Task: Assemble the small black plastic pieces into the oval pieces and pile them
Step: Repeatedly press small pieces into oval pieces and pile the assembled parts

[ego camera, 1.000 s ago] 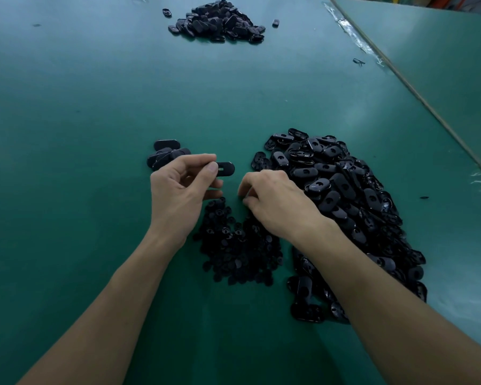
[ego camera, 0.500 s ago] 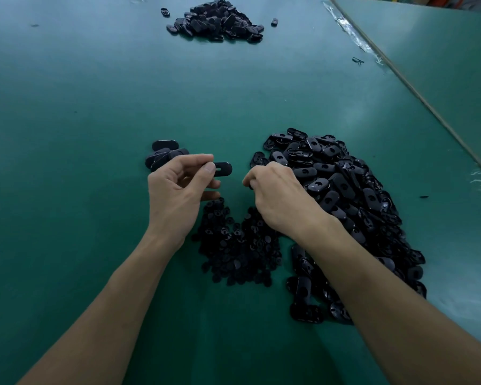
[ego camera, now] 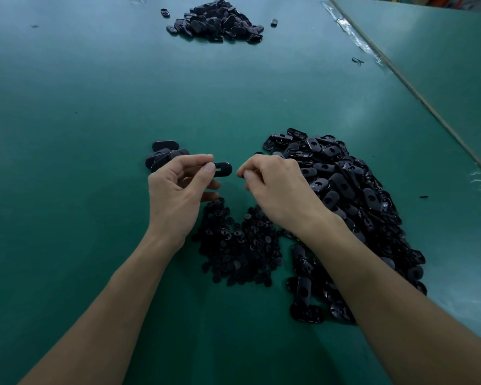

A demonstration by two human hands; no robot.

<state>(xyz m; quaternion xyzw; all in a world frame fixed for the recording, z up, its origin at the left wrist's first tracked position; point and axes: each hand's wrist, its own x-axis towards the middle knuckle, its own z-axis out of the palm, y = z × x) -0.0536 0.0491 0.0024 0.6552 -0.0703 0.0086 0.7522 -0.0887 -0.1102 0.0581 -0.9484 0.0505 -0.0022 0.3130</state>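
My left hand [ego camera: 178, 190] pinches a black oval piece [ego camera: 223, 168] between thumb and forefinger, its slotted end sticking out to the right. My right hand [ego camera: 278, 187] hovers just right of it with the fingertips pinched together; whatever small piece they hold is hidden. Below both hands lies a heap of small black pieces [ego camera: 239, 245]. A large heap of oval pieces [ego camera: 345, 201] spreads under and right of my right forearm. A few oval pieces [ego camera: 164, 154] lie in a small pile behind my left hand.
A second pile of black oval parts [ego camera: 217, 22] sits far back on the green table [ego camera: 81, 107], with stray pieces [ego camera: 274, 22] beside it. A seam and tape run along the right edge [ego camera: 400, 76]. Small black scraps [ego camera: 357, 61] lie near it.
My right hand has lifted off the small-piece heap and moved up and left toward the oval piece. My left hand has held its oval piece nearly still.
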